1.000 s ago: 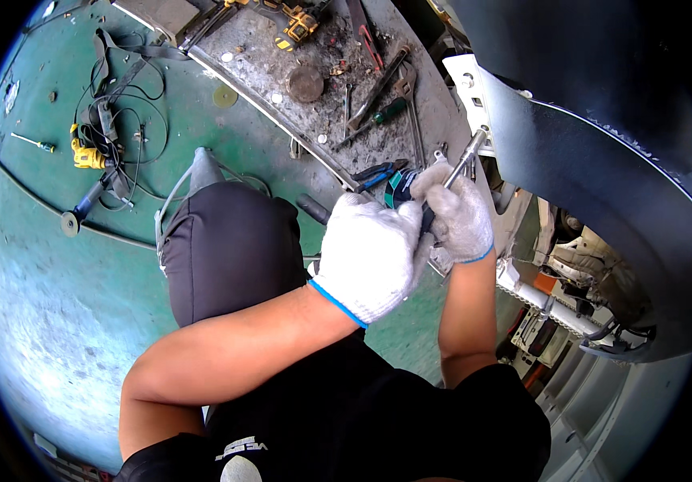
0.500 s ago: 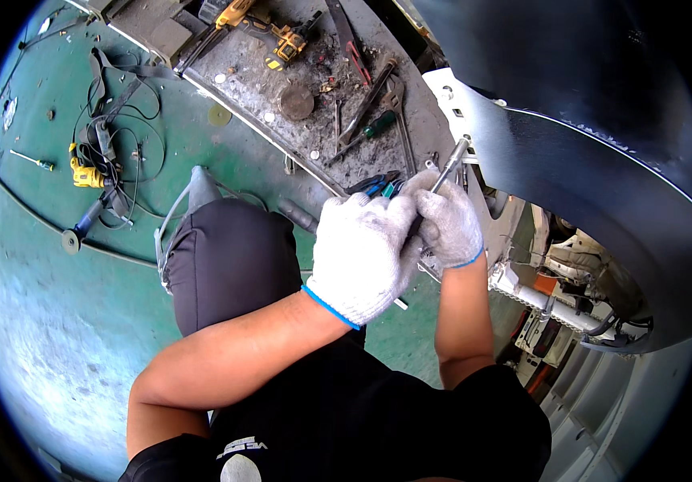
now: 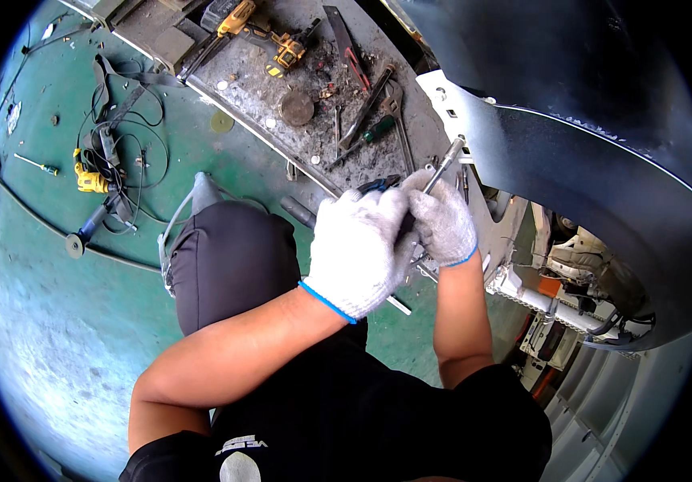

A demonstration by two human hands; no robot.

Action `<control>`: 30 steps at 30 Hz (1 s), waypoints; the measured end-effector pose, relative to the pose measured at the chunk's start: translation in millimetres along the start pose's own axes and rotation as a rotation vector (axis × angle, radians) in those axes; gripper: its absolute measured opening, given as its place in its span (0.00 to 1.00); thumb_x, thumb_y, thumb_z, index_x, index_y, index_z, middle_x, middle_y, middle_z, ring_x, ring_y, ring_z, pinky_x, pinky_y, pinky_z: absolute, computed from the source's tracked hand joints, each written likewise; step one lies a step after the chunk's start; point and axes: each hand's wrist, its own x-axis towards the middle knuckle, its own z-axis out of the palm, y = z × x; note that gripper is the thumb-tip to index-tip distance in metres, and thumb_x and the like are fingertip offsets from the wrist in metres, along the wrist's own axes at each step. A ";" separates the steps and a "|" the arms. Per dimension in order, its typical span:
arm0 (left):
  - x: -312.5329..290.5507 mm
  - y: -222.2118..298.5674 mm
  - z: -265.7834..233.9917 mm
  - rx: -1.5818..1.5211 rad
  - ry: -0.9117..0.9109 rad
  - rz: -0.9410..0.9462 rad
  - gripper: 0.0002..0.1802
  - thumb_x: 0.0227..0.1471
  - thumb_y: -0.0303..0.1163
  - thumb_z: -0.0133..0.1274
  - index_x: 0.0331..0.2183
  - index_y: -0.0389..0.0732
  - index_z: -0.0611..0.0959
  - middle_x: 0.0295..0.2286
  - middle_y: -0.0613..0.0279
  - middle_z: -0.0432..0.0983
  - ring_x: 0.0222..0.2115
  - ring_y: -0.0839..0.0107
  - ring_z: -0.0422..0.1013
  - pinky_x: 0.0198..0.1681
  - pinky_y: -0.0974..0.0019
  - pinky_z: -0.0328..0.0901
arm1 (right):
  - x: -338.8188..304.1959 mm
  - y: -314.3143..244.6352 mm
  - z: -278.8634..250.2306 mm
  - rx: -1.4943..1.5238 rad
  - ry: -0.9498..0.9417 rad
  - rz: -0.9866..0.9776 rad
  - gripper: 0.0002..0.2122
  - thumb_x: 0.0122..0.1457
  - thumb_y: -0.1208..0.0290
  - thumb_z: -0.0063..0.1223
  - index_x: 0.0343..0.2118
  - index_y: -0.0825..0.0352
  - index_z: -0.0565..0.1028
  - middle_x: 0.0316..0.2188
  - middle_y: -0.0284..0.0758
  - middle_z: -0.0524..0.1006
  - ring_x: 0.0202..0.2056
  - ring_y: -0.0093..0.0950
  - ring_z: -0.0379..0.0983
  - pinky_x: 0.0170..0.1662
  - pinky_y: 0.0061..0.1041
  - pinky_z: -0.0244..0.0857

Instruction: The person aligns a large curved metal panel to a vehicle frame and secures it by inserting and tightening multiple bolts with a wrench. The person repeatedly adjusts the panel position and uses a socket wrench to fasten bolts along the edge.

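Observation:
Both my hands wear white knit gloves with blue cuffs. My left hand (image 3: 359, 251) is closed around the rear end of a slim metal socket driver (image 3: 443, 166), whose handle is mostly hidden in the glove. Closed near its shaft is my right hand (image 3: 445, 221), the fingers around the rod. The driver's cylindrical tip reaches the white metal bracket (image 3: 442, 95) at the edge of a dark curved vehicle panel (image 3: 603, 173). Whether the tip sits on a fastener I cannot tell. Dark and blue pliers (image 3: 379, 184) lie partly hidden behind my gloves.
On the dirty grey work platform (image 3: 241, 104) lie a yellow cordless drill (image 3: 285, 52), a red-handled saw (image 3: 346, 48), an adjustable wrench (image 3: 400, 120) and a green-handled screwdriver (image 3: 378, 128). Corded power tools (image 3: 93, 178) and cables spread across the green floor. Exposed vehicle parts (image 3: 579, 257) stand at right.
The whole view has shifted slightly. My hands stay together on the driver, its tip still at the bracket, and now cover more of the pliers behind them.

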 end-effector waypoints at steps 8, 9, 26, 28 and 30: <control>-4.6 -4.5 2.7 -0.425 -0.308 -0.270 0.17 0.56 0.38 0.60 0.42 0.36 0.82 0.31 0.42 0.81 0.35 0.43 0.78 0.39 0.48 0.72 | 0.7 9.4 -9.1 0.202 -0.151 -0.110 0.09 0.56 0.68 0.58 0.38 0.66 0.77 0.29 0.28 0.74 0.28 0.16 0.68 0.32 0.17 0.61; -3.2 -1.0 -0.8 -0.445 -0.274 -0.270 0.17 0.55 0.37 0.60 0.42 0.36 0.82 0.32 0.42 0.81 0.34 0.43 0.78 0.39 0.48 0.72 | -0.4 7.9 -8.4 0.132 -0.109 -0.084 0.09 0.56 0.69 0.58 0.38 0.65 0.77 0.26 0.25 0.74 0.22 0.13 0.64 0.24 0.14 0.57; -7.1 5.1 4.2 0.074 -0.041 0.036 0.13 0.52 0.36 0.63 0.32 0.40 0.78 0.25 0.48 0.79 0.28 0.49 0.76 0.32 0.46 0.65 | 2.4 -5.2 -7.2 -0.035 -0.114 -0.020 0.14 0.56 0.64 0.58 0.41 0.68 0.78 0.30 0.28 0.76 0.31 0.20 0.71 0.37 0.20 0.65; -7.1 3.7 5.2 0.098 -0.071 0.026 0.14 0.52 0.38 0.64 0.33 0.39 0.78 0.26 0.49 0.79 0.28 0.50 0.77 0.33 0.49 0.66 | 3.3 -2.9 -1.3 -0.045 -0.044 0.007 0.13 0.55 0.65 0.56 0.40 0.68 0.78 0.30 0.28 0.76 0.31 0.19 0.71 0.37 0.18 0.65; -6.6 3.4 5.2 -0.117 -0.177 -0.149 0.16 0.53 0.40 0.64 0.34 0.38 0.79 0.26 0.50 0.80 0.29 0.51 0.77 0.34 0.53 0.68 | 2.1 -3.2 -1.4 -0.011 -0.045 -0.044 0.14 0.54 0.66 0.56 0.40 0.68 0.78 0.29 0.28 0.76 0.32 0.20 0.72 0.38 0.19 0.66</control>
